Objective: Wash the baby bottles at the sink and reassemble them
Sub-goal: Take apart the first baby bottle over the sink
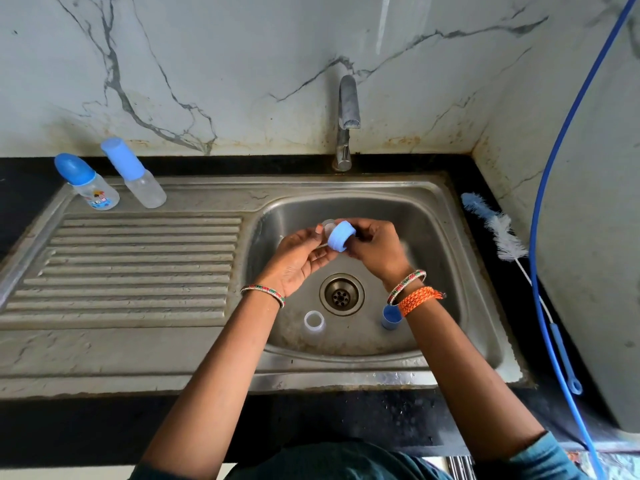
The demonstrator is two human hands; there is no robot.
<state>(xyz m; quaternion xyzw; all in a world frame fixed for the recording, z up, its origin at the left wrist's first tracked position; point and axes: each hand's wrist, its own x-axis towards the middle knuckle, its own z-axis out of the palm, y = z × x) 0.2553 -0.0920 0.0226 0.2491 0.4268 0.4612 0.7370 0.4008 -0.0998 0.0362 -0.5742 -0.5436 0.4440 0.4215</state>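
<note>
Both my hands, left (298, 258) and right (375, 249), grasp the light, stiff, wet-slippery blue collar (341, 240) by its ribbed rim.

The right hand (375, 249) hides part of the blue collar (341, 240)

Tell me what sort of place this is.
Most likely a home kitchen sink counter: a steel sink with a ribbed drainboard, a tap against a marble-look wall, and capped baby bottles standing beside it.
</note>
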